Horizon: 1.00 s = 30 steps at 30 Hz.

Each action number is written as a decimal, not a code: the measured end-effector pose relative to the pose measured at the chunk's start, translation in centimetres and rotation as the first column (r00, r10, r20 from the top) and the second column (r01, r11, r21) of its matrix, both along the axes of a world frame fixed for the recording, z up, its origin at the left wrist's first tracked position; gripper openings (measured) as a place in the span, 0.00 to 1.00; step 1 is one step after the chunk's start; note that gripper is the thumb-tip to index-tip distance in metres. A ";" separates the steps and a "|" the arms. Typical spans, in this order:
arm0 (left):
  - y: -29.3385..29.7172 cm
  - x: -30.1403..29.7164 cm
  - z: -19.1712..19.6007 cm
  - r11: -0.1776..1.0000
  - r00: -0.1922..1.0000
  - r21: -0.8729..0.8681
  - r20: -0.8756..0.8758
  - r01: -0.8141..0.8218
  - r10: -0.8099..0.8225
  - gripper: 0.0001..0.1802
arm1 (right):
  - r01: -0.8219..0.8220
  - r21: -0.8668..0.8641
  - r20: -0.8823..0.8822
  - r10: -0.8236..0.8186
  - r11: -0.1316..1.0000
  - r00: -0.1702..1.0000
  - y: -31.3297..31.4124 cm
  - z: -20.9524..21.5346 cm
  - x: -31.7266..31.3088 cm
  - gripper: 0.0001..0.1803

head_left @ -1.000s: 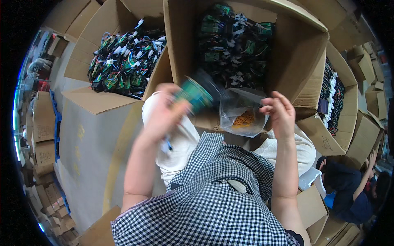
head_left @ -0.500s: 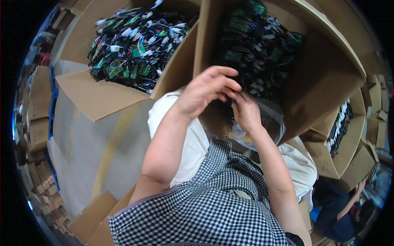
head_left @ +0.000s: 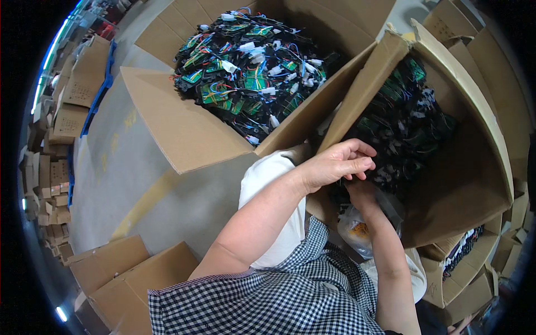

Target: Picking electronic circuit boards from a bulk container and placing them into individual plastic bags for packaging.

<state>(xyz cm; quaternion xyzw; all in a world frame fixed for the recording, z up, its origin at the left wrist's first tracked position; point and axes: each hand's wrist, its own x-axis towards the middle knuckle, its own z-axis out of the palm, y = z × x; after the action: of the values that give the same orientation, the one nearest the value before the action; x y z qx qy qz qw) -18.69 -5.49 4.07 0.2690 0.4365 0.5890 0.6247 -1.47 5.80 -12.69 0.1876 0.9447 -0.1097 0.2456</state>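
My left hand [head_left: 336,164] is over the near edge of the right-hand carton [head_left: 357,95], its fingers loosely bent and apart with nothing visible in them. Just below it, my right hand [head_left: 363,195] reaches into the same carton; its fingertips are hidden, so what it touches cannot be seen. A clear plastic bag [head_left: 357,233] with something orange-yellow inside lies against my right wrist. Dark parts with green circuit boards and white connectors [head_left: 399,125] fill the bottom of this carton, in shadow.
At the left, an open carton [head_left: 198,131] is heaped with wired circuit boards [head_left: 251,78]. Another carton [head_left: 452,276] of similar parts stands at the lower right. Empty-looking cardboard [head_left: 139,285] lies lower left. Stacked cartons [head_left: 75,95] and a blue pallet [head_left: 103,84] line the far left.
The view has swung left, so the cartons appear further right. My right hand has gone lower into the carton, and its fingers are now hidden. The left hand stays above it.
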 end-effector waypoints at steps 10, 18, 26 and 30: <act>0.4 0.8 0.0 0.995 0.993 -0.077 -0.107 -0.057 0.048 0.26 | 0.048 -0.015 0.121 -0.046 0.999 0.992 -0.5 0.4 -1.2 0.18; -0.4 1.4 -0.4 0.986 0.971 -0.023 -0.181 -0.164 0.157 0.25 | 0.028 -0.071 -0.643 -0.067 0.997 0.763 1.3 12.9 4.8 0.17; -2.8 7.4 0.0 0.854 0.941 0.461 -0.102 -0.243 0.323 0.56 | -0.046 0.144 -0.875 0.149 0.989 0.460 -3.9 24.8 5.1 0.16; -4.1 11.1 -0.5 0.911 0.904 0.295 0.398 -0.289 0.158 0.58 | -0.081 0.235 -0.832 0.243 0.969 0.499 -8.2 24.3 5.9 0.19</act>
<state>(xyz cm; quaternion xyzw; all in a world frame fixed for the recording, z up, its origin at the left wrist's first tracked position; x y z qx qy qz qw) -7.57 -9.57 3.62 0.2081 0.2303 0.7649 0.5645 4.42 -2.35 11.61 0.0392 0.9616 -0.0856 -0.2577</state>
